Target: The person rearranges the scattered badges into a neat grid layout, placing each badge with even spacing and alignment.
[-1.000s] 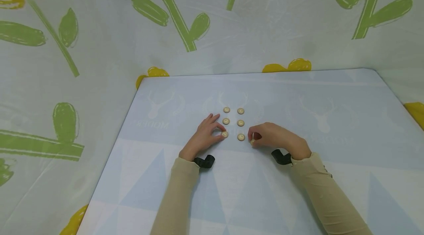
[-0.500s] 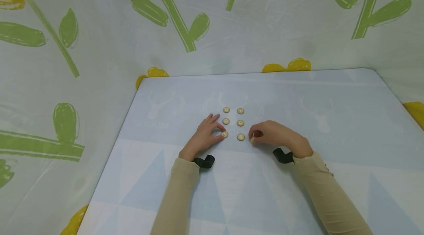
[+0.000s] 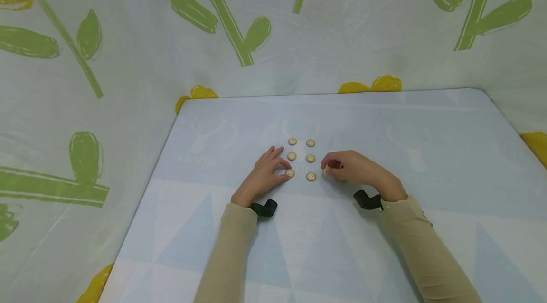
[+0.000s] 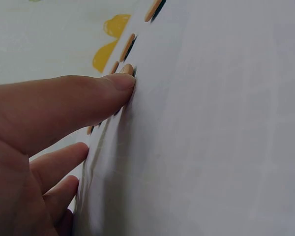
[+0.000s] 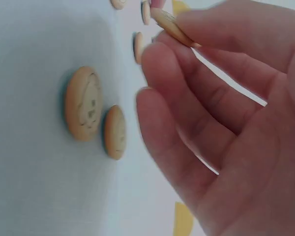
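Small round wooden discs with dark marks lie on the table in two columns. In the head view, my left hand pinches the nearest wooden disc of the left column between thumb and index finger; its other fingers are spread. That disc's edge shows past the thumb in the left wrist view. My right hand, just right of the columns, pinches another wooden disc, seen tilted on edge in the right wrist view. Nearest to it in the right column lies one more disc.
The other discs of the left column and right column lie farther back. A pale blue patterned cloth covers the table. Behind and to the left hangs a curtain with green and yellow plant prints.
My right hand has moved slightly up and away from me with its disc. The left hand and the discs in the columns look unchanged.
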Available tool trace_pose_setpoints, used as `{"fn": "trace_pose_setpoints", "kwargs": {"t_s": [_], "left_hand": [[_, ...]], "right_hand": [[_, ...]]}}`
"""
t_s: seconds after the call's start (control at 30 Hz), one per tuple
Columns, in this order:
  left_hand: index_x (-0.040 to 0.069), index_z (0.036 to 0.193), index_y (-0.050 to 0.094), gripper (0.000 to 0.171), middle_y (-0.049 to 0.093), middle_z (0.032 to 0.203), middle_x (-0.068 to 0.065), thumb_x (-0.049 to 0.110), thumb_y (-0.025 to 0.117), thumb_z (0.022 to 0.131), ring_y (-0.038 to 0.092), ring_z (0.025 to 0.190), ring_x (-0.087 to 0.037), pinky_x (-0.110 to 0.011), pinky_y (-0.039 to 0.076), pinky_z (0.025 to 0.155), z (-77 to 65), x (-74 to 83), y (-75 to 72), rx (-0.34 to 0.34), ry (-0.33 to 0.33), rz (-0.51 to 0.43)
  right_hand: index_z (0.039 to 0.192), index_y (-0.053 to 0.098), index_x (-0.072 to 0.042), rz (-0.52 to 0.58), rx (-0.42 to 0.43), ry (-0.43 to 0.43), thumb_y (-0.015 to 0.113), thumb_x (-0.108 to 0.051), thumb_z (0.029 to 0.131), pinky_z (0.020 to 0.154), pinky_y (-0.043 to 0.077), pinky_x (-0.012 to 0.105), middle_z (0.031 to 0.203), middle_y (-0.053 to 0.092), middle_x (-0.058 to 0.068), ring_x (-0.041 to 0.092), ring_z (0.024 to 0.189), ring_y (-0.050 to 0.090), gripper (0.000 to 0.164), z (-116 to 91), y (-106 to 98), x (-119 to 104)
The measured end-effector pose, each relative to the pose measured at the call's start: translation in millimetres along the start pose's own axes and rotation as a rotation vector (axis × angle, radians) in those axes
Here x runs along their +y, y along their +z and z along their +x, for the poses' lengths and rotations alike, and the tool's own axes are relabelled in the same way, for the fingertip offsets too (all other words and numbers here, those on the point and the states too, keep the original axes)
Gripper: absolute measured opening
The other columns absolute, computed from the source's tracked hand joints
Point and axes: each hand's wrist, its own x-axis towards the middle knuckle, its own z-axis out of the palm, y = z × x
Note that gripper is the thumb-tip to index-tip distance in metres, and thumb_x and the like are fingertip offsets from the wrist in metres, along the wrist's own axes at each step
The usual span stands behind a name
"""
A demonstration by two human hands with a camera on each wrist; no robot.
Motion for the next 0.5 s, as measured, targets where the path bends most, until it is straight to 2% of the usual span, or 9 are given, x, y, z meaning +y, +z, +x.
{"fn": "trace_pose_setpoints", "kwargs": {"t_s": [0.3,0.5], "left_hand": [[0.021,0.096,0.061,0.016,0.023,0.146,-0.002,0.027,0.064,0.082,0.005,0.135,-0.019,-0.039,0.005,0.107,-1.0,-0.5,-3.1,0.007,0.006,0.003],[0.022,0.097,0.061,0.016,0.022,0.146,0.000,0.028,0.064,0.082,0.004,0.135,-0.018,-0.038,0.004,0.107,-0.7,0.3,-1.4,-0.010,-0.006,0.002]], "right_hand": [[0.100,0.060,-0.019,0.045,0.149,0.025,0.055,-0.018,0.087,0.069,0.044,0.031,0.086,0.058,-0.002,0.016,0.081,0.052,0.014,3.6,-2.4,9.1],[0.103,0.059,-0.018,0.081,0.181,0.116,0.054,-0.023,0.088,0.068,0.042,0.032,0.089,0.057,0.001,0.018,0.080,0.050,0.017,4.6,-1.4,22.5]]}}
